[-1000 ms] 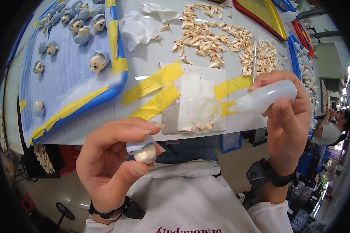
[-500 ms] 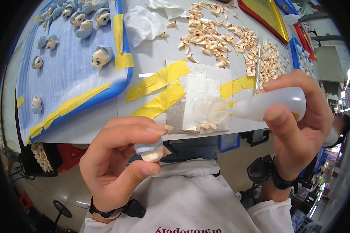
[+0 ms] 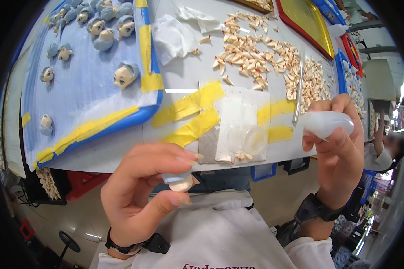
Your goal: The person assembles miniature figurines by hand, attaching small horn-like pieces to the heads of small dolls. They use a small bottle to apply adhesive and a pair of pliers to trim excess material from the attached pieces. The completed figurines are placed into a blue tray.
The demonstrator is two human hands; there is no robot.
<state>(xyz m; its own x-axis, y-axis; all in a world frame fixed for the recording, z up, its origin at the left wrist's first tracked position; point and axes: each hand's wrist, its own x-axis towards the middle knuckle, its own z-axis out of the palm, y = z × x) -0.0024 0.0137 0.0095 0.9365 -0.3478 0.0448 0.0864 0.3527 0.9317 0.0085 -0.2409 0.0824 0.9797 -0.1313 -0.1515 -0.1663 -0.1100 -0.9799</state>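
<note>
Near the table's front edge, my left hand [image 3: 139, 188] pinches a small doll head [image 3: 180, 183] with blue hair and a pale underside; its face is turned out of sight. My right hand [image 3: 339, 150], at the right, is closed round a translucent white squeeze bottle [image 3: 327, 124], its nozzle end blurred and pointing left. Between the hands, a small clear dish [image 3: 254, 140] sits on a white pad [image 3: 232, 105] held down with yellow tape [image 3: 191, 127]. A few cream pieces [image 3: 242, 156] lie at the pad's front edge.
At the left, a blue-rimmed tray [image 3: 139, 115] carries several blue-haired doll heads [image 3: 125, 75]. Many cream, red-tipped pieces [image 3: 244, 54] spread across the far table, beside a thin metal rod [image 3: 298, 92]. White cloths [image 3: 170, 40] and a red-and-gold tray [image 3: 307, 27] lie farther back.
My right hand has drawn the bottle away from the clear dish, up and to the right. My left hand keeps its pinch on the doll head. The whole view has shifted slightly.
</note>
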